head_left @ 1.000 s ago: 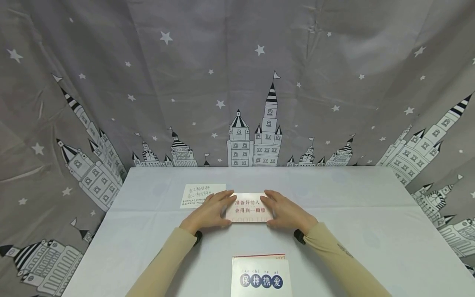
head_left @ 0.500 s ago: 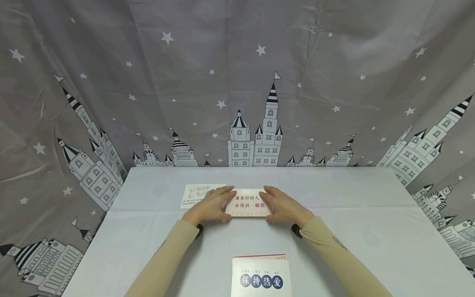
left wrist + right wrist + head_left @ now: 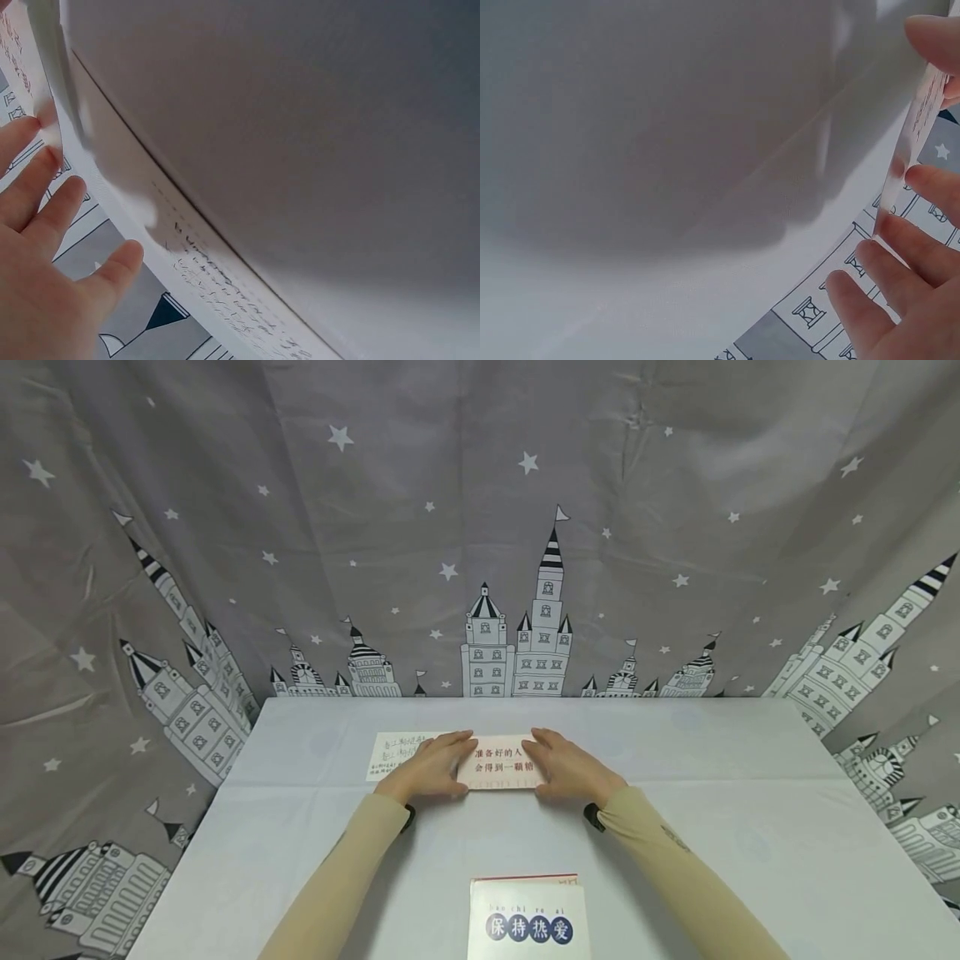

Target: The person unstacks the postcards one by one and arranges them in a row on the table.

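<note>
Between both hands is a pale pinkish-white card printed with red Chinese characters. The left hand pinches its left edge, thumb at the near corner and fingers at the far one. On the opposite edge the right hand grips it in the same way. From the right wrist, the held card appears nearly edge-on, raised off the table with a shadow below. A white card with handwriting lies flat behind the left hand and is partly covered by it; the left wrist view shows its writing too.
At the near edge lies a white card with blue circles, stacked over another with a red edge. A white cloth covers the table. Behind it hangs a grey curtain with castles and stars.
Both hands have moved the held card a little farther away, toward the curtain, and it looks flatter in the head view. The other cards stay where they were.
</note>
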Action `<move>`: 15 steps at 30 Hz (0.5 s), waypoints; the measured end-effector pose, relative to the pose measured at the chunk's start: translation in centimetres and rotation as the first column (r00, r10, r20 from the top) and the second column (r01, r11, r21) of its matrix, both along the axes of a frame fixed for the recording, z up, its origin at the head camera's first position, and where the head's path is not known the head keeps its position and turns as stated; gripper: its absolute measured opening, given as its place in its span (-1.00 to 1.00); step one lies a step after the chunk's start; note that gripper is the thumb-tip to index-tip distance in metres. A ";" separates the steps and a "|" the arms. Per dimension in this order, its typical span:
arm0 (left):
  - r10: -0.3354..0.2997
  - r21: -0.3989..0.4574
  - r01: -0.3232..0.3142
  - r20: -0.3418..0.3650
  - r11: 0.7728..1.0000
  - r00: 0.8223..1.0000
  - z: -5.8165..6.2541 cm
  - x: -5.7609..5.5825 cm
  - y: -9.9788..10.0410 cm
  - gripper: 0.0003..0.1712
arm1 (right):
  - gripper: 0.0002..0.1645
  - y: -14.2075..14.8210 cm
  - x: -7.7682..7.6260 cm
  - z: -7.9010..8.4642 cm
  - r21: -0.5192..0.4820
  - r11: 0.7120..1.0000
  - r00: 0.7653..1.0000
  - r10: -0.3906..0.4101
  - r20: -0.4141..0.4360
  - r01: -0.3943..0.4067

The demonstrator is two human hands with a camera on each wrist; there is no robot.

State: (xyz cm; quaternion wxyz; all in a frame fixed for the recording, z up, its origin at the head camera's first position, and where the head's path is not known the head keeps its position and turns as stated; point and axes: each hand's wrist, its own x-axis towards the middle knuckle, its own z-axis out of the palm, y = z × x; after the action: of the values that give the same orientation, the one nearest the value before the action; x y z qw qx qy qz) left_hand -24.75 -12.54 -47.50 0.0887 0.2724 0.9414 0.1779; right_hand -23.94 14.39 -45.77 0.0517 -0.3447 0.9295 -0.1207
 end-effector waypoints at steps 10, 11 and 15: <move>0.010 0.005 -0.010 0.000 1.000 1.000 -0.4 -0.9 0.3 -0.05 | -0.05 -0.2 -1.1 -0.4 0.043 0.999 1.000 -0.015 0.009 0.015; 0.011 0.001 -0.011 0.002 1.000 1.000 -0.4 -1.0 0.3 -0.05 | -0.04 -0.2 -1.2 -0.4 0.040 0.999 1.000 -0.014 0.010 0.014; 0.015 -0.004 -0.015 0.010 1.000 1.000 -0.4 -1.1 0.4 -0.05 | -0.03 -0.3 -1.5 -0.6 0.032 0.999 0.999 -0.021 0.030 0.020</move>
State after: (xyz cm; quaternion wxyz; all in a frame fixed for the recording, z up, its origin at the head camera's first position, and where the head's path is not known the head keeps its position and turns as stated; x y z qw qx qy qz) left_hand -25.86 -12.13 -47.86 0.0924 0.2641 0.9433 0.1783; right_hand -25.42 14.09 -46.33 0.0697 -0.3323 0.9339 -0.1118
